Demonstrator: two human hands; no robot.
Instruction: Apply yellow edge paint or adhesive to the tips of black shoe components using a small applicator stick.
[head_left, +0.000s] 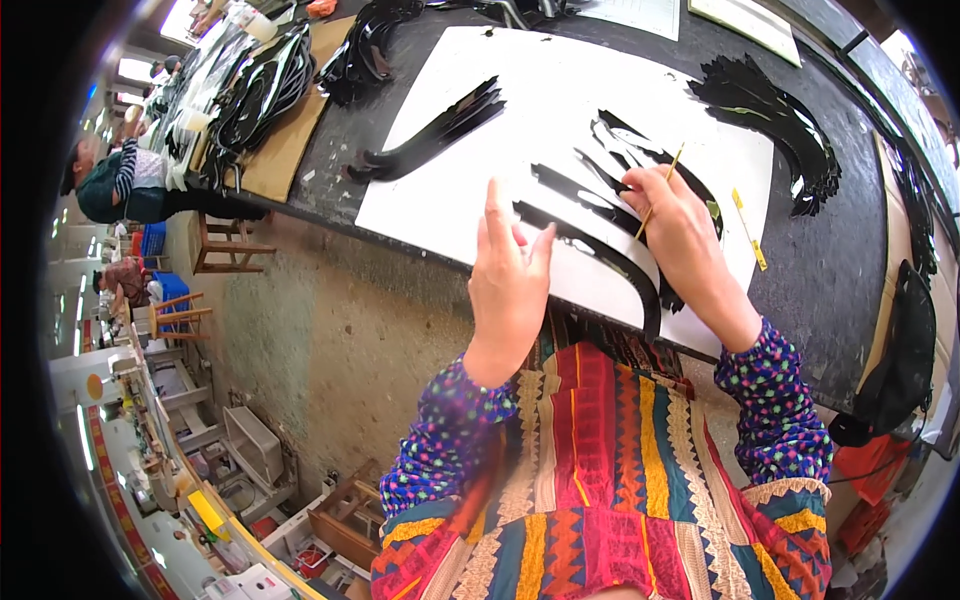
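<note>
My right hand (675, 225) is closed around a thin yellowish stick (676, 158), which slants across the fingers. Its fingertips are bent down over glossy black curved strips (588, 195) lying on a white board (440, 215); whether they also pinch a strip I cannot tell. Closest to my left hand (508, 285) is a long curved black strip (610, 257) that bends toward the board's near edge. That hand hovers with index finger and thumb stretched apart, nothing visible in it. A separate bunch of black strips (430, 135) lies on the board's left part.
Black strips (785, 125) are fanned out at the board's right edge, near a slim yellow tool (748, 232). Further piles (265, 95) lie on brown cardboard (290, 165) at the far left. A wooden stool (225, 245) and a person (120, 185) are beyond the dark table's left side.
</note>
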